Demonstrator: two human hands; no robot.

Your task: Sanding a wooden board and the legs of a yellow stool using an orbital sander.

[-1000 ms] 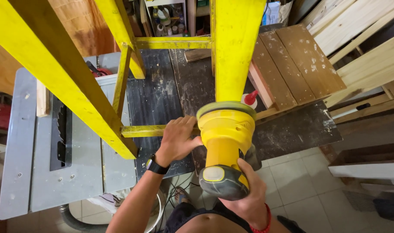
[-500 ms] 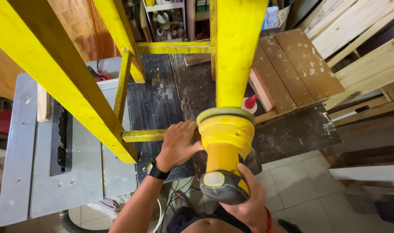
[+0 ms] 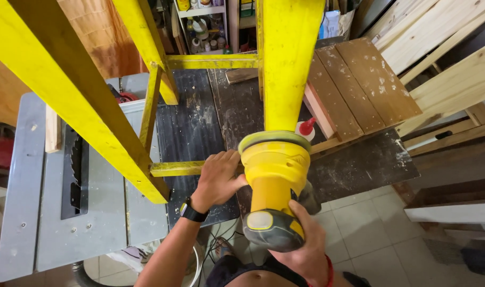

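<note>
sander (image 3: pixel 274 175) in right hand (image 3: pixel 306 250), left hand (image 3: pixel 218 178) beside

Bottles (image 3: pixel 202 26) and packet (image 3: pixel 330 21) on rear shelves

The sander (image 3: pixel 274 183) is bright yellow with a grey and black rear cap and a pale green-grey pad at its front. The wooden frame (image 3: pixel 77 90) is painted the same strong yellow, scuffed darker along the low rail (image 3: pixel 176 168). The counter (image 3: pixel 200 122) is black-brown, speckled with pale dust. The table saw (image 3: pixel 45 207) top is plain light grey with a dark slot. The slatted panel (image 3: pixel 364 79) is reddish brown with white flecks. The glue bottle (image 3: pixel 305 128) is white with a red cap. The watch (image 3: pixel 192 211) is black, the wristband (image 3: pixel 328 271) red. The floor tiles (image 3: pixel 370 234) are pale grey, the boards (image 3: pixel 444 48) raw light pine.
</note>
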